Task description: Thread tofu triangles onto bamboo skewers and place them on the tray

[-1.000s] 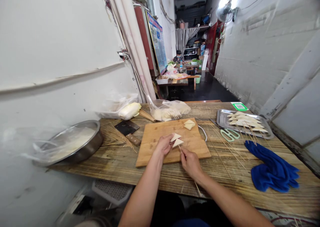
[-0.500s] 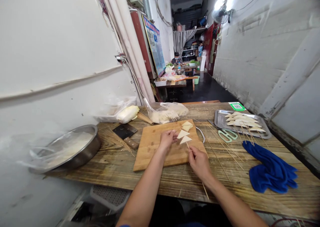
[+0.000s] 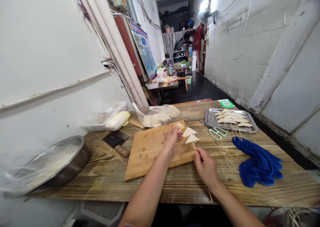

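My right hand (image 3: 205, 165) is closed round a thin bamboo skewer (image 3: 210, 196), whose lower end sticks out below the fist. Two pale triangular slices (image 3: 192, 139), tofu by their look, are threaded at its upper end, one above the other, over the right edge of the wooden cutting board (image 3: 147, 150). My left hand (image 3: 172, 138) is over the board's far right part, fingers loosely bent and apart, with no item visible in them. Just beyond its fingertips lie more pale slices (image 3: 180, 125), partly hidden by the hand.
A metal tray (image 3: 208, 118) with skewered triangles, green-handled scissors (image 3: 217, 133), loose skewers and a blue cloth (image 3: 260, 163) lie to the right. Leftward are a cleaver (image 3: 116, 138), a cabbage (image 3: 117, 120), bagged food (image 3: 160, 115) and a large metal bowl (image 3: 83, 153). Another person sits far back.
The view has swung right. My left hand has moved away from the threaded triangles towards the slices at the back of the board. My right hand has shifted the skewer right, past the board's edge.
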Demonstrator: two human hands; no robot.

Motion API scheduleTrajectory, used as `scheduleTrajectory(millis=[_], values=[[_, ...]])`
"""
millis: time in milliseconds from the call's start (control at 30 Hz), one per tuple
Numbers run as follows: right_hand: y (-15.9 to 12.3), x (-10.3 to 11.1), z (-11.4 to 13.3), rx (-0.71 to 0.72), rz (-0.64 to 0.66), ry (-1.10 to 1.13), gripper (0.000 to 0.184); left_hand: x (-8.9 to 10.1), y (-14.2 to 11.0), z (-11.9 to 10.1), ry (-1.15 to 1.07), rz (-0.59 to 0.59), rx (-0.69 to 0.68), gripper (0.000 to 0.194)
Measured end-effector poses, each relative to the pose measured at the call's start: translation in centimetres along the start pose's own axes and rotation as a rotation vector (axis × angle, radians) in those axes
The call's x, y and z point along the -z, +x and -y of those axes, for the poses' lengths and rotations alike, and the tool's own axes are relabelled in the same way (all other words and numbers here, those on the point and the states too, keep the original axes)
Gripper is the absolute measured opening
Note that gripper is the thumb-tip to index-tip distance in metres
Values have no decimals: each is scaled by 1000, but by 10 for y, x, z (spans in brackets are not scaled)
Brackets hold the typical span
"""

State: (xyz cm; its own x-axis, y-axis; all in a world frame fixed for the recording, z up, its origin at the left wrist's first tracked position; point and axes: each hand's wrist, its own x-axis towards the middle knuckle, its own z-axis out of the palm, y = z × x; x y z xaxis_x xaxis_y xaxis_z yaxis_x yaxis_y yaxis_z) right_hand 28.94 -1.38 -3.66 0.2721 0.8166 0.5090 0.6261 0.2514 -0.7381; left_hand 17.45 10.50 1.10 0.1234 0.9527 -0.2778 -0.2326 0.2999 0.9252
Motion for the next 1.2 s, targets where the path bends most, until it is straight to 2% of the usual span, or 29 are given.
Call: scheduleTrajectory(millis=[67, 167, 367, 667, 800, 933, 1033, 1200], values=[[1, -3, -1, -46, 5, 10, 27, -3, -18, 5, -155, 136, 147, 44], [2, -9, 0, -55, 25, 18, 28, -9, -40, 15, -240, 260, 183, 30], [-3, -14, 7, 22, 83, 14, 28, -12, -45, 24, -337, 100, 190, 14], [-5, -17, 5, 56, 83, -5, 27, -12, -49, 30, -361, 45, 236, 14], [-3, -18, 2, 50, 79, 19, 28, -10, -51, 33, -349, 70, 199, 24], [-3, -18, 2, 59, 89, 10, 27, -4, -45, 25, -393, 55, 55, 32], [-7, -19, 2, 108, 114, 29, 25, -1, -37, 17, -408, -5, -21, 23], [-11, -20, 1, 118, 141, 19, 25, 2, -29, 14, -393, -50, 25, 9]])
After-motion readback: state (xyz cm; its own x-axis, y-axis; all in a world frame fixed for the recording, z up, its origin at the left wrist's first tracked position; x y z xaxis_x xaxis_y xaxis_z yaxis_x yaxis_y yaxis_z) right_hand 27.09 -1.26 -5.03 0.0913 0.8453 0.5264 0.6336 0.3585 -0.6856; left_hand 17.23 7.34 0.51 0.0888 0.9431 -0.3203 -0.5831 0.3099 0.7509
